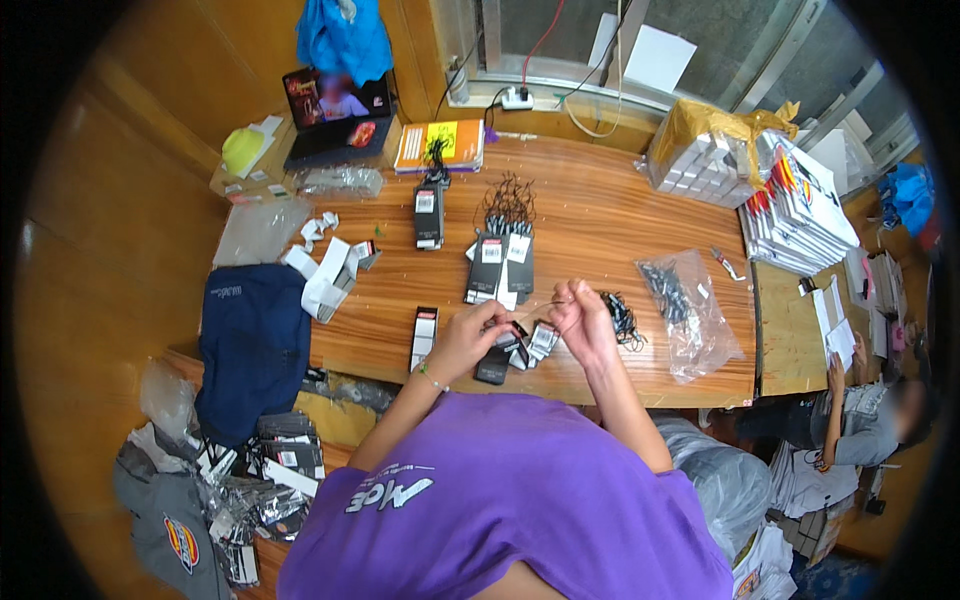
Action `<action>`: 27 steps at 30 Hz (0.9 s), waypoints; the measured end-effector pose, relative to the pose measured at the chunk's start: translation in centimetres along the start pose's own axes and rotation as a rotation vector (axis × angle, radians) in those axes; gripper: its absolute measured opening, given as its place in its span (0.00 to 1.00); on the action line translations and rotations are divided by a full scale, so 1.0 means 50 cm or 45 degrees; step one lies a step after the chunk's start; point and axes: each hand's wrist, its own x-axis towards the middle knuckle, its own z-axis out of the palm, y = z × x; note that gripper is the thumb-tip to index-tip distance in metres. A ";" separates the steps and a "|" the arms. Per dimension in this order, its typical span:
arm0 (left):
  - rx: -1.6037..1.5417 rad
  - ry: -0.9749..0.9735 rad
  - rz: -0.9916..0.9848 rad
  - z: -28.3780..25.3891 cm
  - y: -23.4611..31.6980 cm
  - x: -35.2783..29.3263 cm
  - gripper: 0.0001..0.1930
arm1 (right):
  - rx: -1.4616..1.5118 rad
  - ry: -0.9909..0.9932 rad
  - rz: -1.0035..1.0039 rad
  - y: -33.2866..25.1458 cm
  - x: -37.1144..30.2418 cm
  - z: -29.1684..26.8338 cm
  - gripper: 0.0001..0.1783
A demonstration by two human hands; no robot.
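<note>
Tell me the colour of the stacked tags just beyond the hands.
The tags are dark grey with white stickers; see the head view.

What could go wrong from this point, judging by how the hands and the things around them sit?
The thin cord running between the left fingers and right fingers could slip free, as it gives little to grip. The heap of black cords lies close beside the right fingers and might snag or tangle. The cord loops on the stacked tags overlap, so lifting one tag may drag others along.
</note>
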 end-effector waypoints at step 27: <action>0.448 0.196 0.523 0.004 0.005 -0.007 0.06 | -0.832 -0.065 0.392 0.054 -0.020 -0.017 0.04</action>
